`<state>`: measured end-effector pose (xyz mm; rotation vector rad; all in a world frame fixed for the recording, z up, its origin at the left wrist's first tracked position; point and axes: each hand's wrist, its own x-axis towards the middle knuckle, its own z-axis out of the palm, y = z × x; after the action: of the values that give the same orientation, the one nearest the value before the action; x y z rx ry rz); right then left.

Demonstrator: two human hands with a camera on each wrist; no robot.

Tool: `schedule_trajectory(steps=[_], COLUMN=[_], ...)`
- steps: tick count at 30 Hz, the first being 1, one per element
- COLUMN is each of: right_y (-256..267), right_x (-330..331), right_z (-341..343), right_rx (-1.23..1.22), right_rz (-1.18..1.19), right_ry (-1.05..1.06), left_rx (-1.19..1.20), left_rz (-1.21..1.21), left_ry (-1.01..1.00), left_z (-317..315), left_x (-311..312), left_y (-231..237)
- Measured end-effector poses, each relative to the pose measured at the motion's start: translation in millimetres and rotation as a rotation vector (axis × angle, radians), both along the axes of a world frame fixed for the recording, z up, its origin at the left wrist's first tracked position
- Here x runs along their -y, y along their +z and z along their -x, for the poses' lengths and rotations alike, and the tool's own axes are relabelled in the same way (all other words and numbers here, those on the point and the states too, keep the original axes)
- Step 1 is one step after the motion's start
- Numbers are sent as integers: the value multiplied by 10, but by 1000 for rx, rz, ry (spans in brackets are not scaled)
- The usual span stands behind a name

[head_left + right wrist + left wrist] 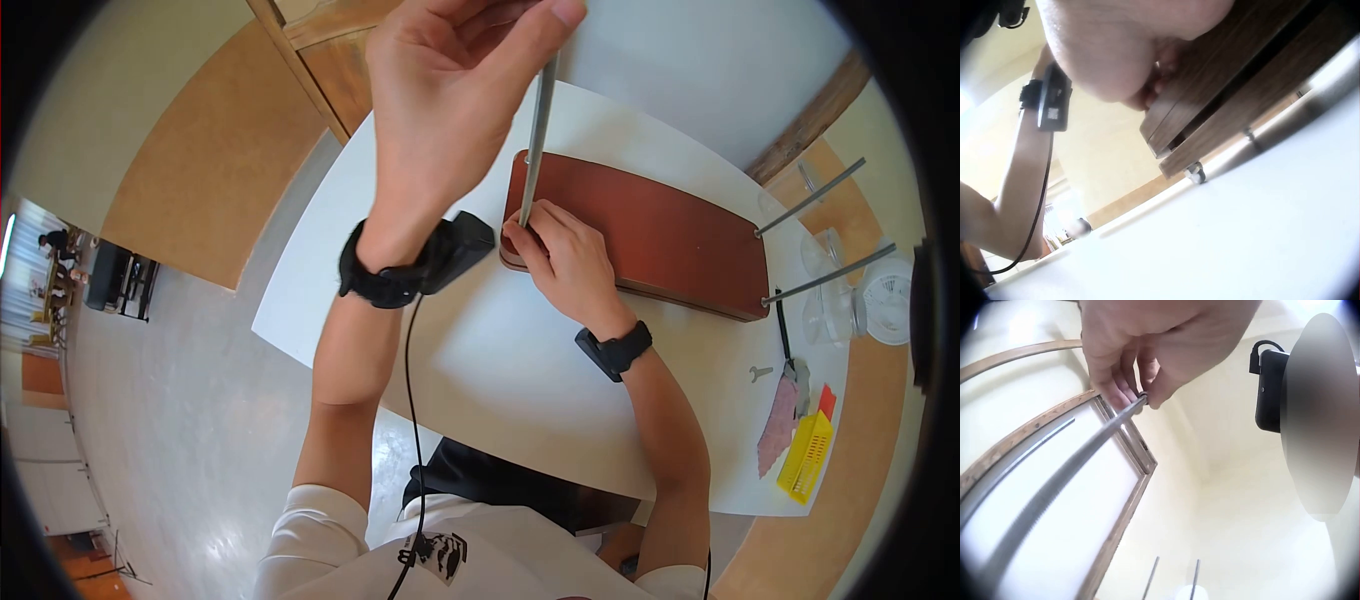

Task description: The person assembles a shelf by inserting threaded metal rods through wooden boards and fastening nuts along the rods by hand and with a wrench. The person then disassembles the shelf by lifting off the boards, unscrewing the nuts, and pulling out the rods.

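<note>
A long grey threaded rod [541,120] stands up from the left end of a reddish-brown wooden board [650,220]. My left hand [440,110] pinches the rod's top end; in the left wrist view its fingertips meet at a small ring or nut [1143,396] there. Low down, my right hand [575,262] has thumb and fingers around the rod's foot at the board's corner. In the right wrist view the right hand [1116,50] covers that corner, above two stacked wooden layers [1210,131] with a dark gap between them and a metal nut [1195,172] beneath.
Two more rods [815,195] rise from the board's right end. Beyond them are clear jars [828,315]. On the white table [500,400] lie a small wrench [761,374], a pink cloth [778,425] and a yellow basket [805,460]. A black cable hangs from the left wrist.
</note>
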<state>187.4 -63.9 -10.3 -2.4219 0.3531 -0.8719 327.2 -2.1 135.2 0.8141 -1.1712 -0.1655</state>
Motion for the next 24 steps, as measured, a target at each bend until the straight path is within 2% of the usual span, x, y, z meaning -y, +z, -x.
schedule_trajectory(steps=[2,4,6,9,10,12,15,20,24], right_y=[-10,-51,-51,-61,-71,-90,-108,-162,-165], right_x=[5,17,25,30,31,41,43,61,56], right_z=[3,2,26,38,41,55,61,70,109], right_rx=[11,37,37,43,44,44,59,89,85], right_rz=[2,34,35,36,34,26,-5,-12,19], right_ry=[1,12,20,32,31,27,30,21,17], left_rx=[77,174,173,270,285,342,275,418,390], left_rz=[10,-79,-85,-241,-242,-82,-218,-320,-375], left_ry=[11,71,81,250,247,324,301,344,349], left_z=[2,-40,-59,48,80,125,114,80,131], left_x=[-67,-165,-204,-341,-304,-181,-212,-193,-224], left_y=[61,102,84,216,239,237,318,363,446])
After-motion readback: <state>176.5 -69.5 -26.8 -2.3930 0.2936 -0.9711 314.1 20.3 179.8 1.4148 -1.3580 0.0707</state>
